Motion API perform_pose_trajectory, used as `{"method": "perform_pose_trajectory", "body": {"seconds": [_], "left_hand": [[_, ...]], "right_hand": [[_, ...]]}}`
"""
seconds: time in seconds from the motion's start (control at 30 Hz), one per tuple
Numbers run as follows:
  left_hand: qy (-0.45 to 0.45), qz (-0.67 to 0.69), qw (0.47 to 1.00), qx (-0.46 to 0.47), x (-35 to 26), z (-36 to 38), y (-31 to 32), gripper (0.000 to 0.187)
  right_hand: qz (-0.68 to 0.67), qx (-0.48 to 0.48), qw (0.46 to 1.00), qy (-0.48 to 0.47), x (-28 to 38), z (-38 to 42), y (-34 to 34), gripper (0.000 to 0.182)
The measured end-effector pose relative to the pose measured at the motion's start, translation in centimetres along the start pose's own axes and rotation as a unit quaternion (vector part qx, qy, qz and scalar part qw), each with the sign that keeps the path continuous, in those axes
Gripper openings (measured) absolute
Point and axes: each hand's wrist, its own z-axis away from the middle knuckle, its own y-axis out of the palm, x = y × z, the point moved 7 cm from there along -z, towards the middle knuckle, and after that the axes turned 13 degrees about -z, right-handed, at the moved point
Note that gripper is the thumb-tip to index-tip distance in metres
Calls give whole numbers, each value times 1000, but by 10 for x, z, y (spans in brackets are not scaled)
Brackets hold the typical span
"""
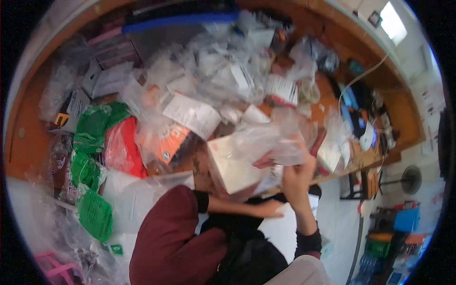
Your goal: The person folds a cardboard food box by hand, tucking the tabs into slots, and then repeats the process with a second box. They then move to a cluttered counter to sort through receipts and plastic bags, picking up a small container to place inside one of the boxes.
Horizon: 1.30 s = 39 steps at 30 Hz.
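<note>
A white box (232,166) inside a clear plastic bag (266,140) sits low in the middle, over the desk's front edge. My left hand (266,208) lies under the box and supports it from below, at the end of a dark red sleeve. My right hand (298,178) is raised at the box's right side, fingers closed on the bag's crinkled plastic. A black garment lies in my lap below both hands.
The wooden desk (28,142) is heaped with clear plastic bags, white paper labels (192,114), green packets (95,126) and a red packet (126,147). A blue bar (180,20) lies at the back. Further right are cables, a fan (411,178) and crates on the floor.
</note>
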Motion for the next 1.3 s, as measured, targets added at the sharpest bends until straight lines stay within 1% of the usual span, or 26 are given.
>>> {"method": "perform_pose_trajectory", "body": {"seconds": [0.03,0.07,0.13,0.17,0.2,0.3,0.37,0.4,0.43,0.47,0.5,0.53,0.57,0.63,0.7,0.77,0.83,0.87,0.93,0.97,1.0,1.07,1.1,1.13,1.2,1.3], "left_hand": [[-12,1,998,65,-27,2,-23,40],[-56,41,989,133,-36,3,-31,38],[-65,31,989,129,-33,3,-28,37],[-70,51,987,133,-27,2,-21,36],[-66,31,988,134,-25,1,-20,37],[-57,24,989,132,-9,-4,-5,41],[-64,29,987,145,-17,-6,-12,42],[-67,26,986,152,-23,-5,-17,42],[-58,27,985,162,-28,-5,-20,44],[-57,27,986,155,-31,-6,-22,44],[-69,13,984,162,-30,-5,-22,46],[-79,0,982,171,-32,-6,-25,47],[-82,27,986,143,-36,-6,-31,40],[-71,22,989,126,-30,-10,-24,40],[-64,71,986,138,-13,-16,-9,40],[-53,34,990,126,-17,-19,-13,43],[-69,2,994,79,-5,-24,-10,47],[-71,-1,994,79,5,-27,-6,47],[-68,47,992,98,18,-33,5,47],[-66,73,989,108,24,-36,13,48],[-64,101,986,117,27,-37,19,48],[-65,135,980,131,19,-32,20,48],[-80,129,981,123,6,-28,5,48],[-96,123,981,113,0,-25,-4,48],[-60,57,990,111,-3,-25,-4,53],[-62,71,988,119,0,-29,-6,53]], "right_hand": [[26,-54,995,-81,15,-12,-13,28],[2,-66,991,-116,30,-28,-24,25],[-38,-81,986,-138,81,-62,-38,16],[9,-66,976,-208,114,-83,-44,14],[-36,-91,961,-258,146,-99,-41,17],[36,-132,911,-389,214,-148,-58,31],[26,-53,887,-458,241,-188,-62,30],[57,23,895,-443,252,-206,-51,29],[56,28,892,-447,256,-225,-52,29],[196,-22,844,-499,258,-241,-51,26],[329,-76,772,-539,257,-256,-46,24],[295,-44,785,-543,254,-272,-38,23],[261,-13,796,-546,252,-289,-30,22],[19,75,873,-481,239,-311,-13,19],[-13,73,862,-502,218,-329,6,20],[-30,93,837,-538,212,-346,23,21],[150,20,773,-616,212,-346,43,23],[148,17,773,-617,209,-350,47,23],[137,17,812,-567,199,-364,48,31],[213,-24,745,-632,201,-362,51,37],[216,-24,747,-628,200,-358,49,37],[414,-294,659,-554,200,-340,34,42],[352,-319,688,-549,186,-338,18,42],[356,-314,690,-547,166,-334,18,42],[218,-161,885,-379,117,-354,14,38],[234,-155,863,-420,116,-342,39,34]]}}
